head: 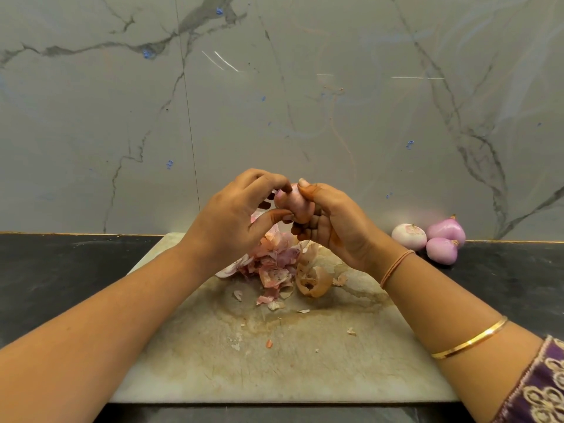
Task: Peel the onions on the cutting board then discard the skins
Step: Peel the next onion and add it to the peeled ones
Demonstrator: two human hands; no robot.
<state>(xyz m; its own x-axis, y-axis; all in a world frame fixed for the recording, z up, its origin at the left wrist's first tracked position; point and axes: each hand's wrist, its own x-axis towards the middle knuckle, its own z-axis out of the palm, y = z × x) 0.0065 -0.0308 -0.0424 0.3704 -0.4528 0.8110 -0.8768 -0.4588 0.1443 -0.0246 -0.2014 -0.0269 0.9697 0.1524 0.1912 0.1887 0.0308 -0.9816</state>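
Below a veined marble wall, a black bench bears a scuffed board with papery skins; left hand and right hand grip a smooth onion.

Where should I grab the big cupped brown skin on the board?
Pinch the cupped brown skin by its raised right rim, coming from above and the right: the thin edge stands off the cutting board, while the skin pile crowds its left.
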